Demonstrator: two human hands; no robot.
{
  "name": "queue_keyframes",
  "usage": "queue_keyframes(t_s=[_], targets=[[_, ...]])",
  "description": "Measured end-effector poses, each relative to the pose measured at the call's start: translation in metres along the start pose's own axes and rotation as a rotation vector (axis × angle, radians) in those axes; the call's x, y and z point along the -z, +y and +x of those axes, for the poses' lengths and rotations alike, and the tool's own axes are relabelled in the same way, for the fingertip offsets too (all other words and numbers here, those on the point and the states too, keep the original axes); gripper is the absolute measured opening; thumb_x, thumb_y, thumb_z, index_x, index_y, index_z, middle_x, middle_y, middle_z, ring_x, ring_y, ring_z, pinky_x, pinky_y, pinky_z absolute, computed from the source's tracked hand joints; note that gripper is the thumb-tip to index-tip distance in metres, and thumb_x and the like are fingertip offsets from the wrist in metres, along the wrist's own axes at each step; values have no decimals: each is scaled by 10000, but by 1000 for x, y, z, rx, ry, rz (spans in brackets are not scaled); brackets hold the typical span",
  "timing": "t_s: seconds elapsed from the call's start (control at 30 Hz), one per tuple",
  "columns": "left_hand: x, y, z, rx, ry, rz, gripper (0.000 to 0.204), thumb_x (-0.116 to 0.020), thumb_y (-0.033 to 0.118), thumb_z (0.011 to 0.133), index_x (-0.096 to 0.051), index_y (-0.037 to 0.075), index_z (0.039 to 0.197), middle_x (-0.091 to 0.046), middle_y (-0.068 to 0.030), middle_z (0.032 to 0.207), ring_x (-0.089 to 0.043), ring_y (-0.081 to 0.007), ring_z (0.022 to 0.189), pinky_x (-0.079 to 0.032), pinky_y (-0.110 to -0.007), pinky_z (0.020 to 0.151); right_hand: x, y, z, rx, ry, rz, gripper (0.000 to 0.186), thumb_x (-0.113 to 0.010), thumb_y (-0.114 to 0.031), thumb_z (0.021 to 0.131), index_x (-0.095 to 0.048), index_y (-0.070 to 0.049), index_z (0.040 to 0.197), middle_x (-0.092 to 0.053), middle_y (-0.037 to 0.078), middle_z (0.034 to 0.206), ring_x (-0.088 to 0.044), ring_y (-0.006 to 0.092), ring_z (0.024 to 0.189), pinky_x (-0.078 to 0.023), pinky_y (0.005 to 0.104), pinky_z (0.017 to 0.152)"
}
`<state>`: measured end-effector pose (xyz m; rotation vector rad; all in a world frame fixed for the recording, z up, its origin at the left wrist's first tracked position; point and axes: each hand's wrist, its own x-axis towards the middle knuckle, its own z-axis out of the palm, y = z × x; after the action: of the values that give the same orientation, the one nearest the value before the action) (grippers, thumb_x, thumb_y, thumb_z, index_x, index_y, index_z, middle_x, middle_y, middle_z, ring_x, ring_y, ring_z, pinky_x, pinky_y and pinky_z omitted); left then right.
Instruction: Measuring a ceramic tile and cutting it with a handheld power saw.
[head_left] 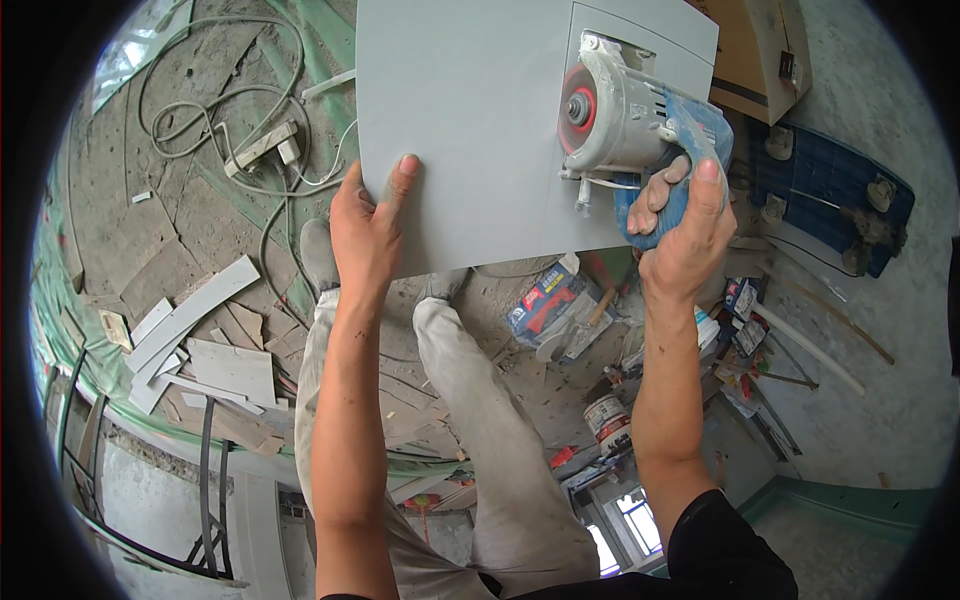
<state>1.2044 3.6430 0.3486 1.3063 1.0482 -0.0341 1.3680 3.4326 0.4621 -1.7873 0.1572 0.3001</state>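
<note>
A large light-grey flat panel [470,130], which looks like a tile, is held in front of me above the floor. My left hand [372,215] grips its near left edge, thumb on top and fingers partly hidden. At the panel's right side my right hand [690,210] is wrapped round the blue handle of a handheld tile cutter [625,115]. The cutter has a dusty silver body and a round disc with a red centre. It rests on or just over the panel. Thin straight lines run across the panel near the cutter. I cannot tell whether the disc is spinning.
An extension socket [262,148] with looped cables lies on the floor at left. Pale offcuts [232,370] are heaped lower left. A blue tool box [553,305] and a bucket [607,420] stand nearer. At right are a cardboard box [735,50] and a blue wheeled board [835,185].
</note>
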Motion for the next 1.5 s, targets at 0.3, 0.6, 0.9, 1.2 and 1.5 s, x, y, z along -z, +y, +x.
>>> queue_keyframes(t_s=[0.3, 0.6, 0.9, 1.2, 1.5], targets=[[-5, -4, 1, -45, 24, -47, 618, -782, 532, 1025, -720, -49, 1225, -777, -71, 931, -651, -108, 764, -544, -290, 739, 8, 3, -9, -2, -14, -36, 442, -578, -448, 1130, -608, -28, 996, -582, 70, 729, -533, 144, 528, -453, 309, 508], [-2, -3, 2, -5, -3, -12, 612, -775, 530, 1032, -721, -47, 1227, -769, -57, 917, -638, -98, 768, -535, -287, 732, 13, 6, -15, -13, -12, -35, 440, -586, -446, 1126, -607, -24, 1000, -582, 73, 729, -533, 145, 533, -451, 308, 512], [1, -1, 1, 1, -10, 15, 609, -779, 526, 1030, -723, -50, 1220, -772, -62, 929, -646, -101, 778, -540, -288, 738, 12, 4, -25, -36, 13, -15, 407, -601, -395, 1125, -609, -22, 961, -583, 58, 719, -543, 129, 542, -444, 291, 507], [-1, 4, -2, 23, -2, 52, 609, -765, 530, 1038, -724, -46, 1228, -782, -72, 945, -667, -114, 798, -552, -301, 768, 22, 10, -35, -24, -12, -17, 396, -583, -381, 1132, -606, -18, 975, -580, 59, 727, -538, 132, 550, -445, 294, 518], [-1, 1, -1, 9, -2, 53, 606, -760, 532, 1041, -721, -44, 1224, -785, -72, 938, -670, -116, 786, -552, -305, 772, 24, 14, -38, -31, -13, 6, 401, -598, -389, 1127, -610, -15, 983, -582, 55, 736, -546, 134, 562, -441, 291, 523]])
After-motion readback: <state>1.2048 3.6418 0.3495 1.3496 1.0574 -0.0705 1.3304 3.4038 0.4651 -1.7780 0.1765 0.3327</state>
